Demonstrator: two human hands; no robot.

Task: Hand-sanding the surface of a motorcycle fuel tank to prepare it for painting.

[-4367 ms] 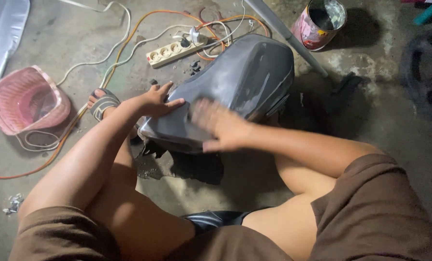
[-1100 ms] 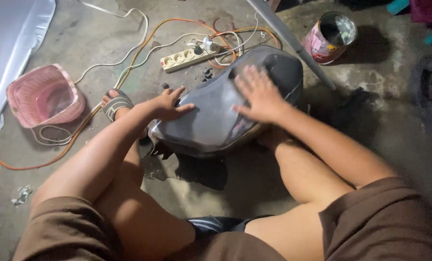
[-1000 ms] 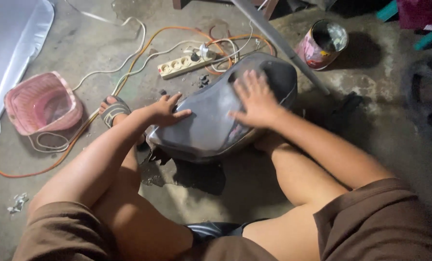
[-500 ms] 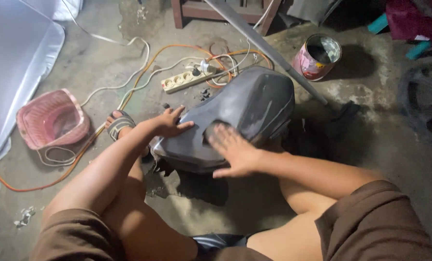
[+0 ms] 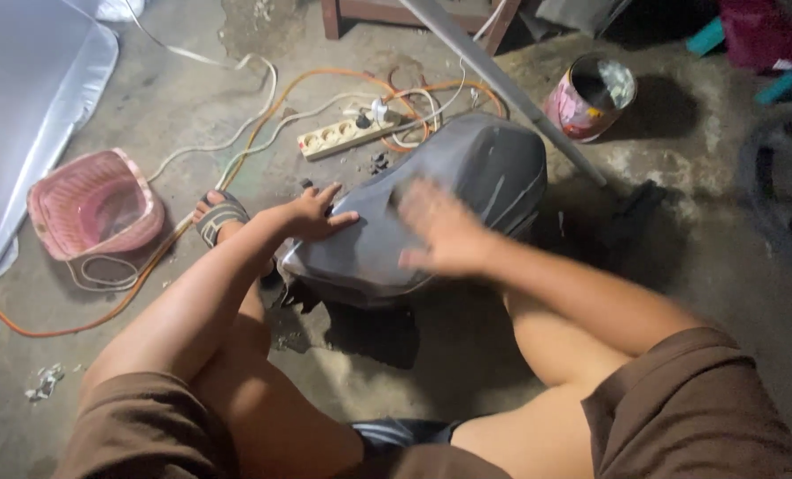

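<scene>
A grey motorcycle seat (image 5: 476, 173) lies on the concrete floor between my bent legs, covered in smooth grey vinyl. My left hand (image 5: 312, 213) rests on its narrow near-left end, fingers spread flat and pressing down. My right hand (image 5: 440, 235) lies flat on the middle of the cover, blurred by motion, palm down and fingers apart. Neither hand holds anything.
A pink plastic basket (image 5: 94, 204) sits at the left. A white power strip (image 5: 347, 133) with orange and white cables lies behind the seat. A paint can (image 5: 591, 93) and a slanted metal bar (image 5: 494, 75) are at the back right. A white sheet (image 5: 23, 106) covers the left edge.
My right hand has slid back and forth over the cover, from the wide far end to the middle. My left hand has stayed on the narrow end. The camera has shifted slightly.
</scene>
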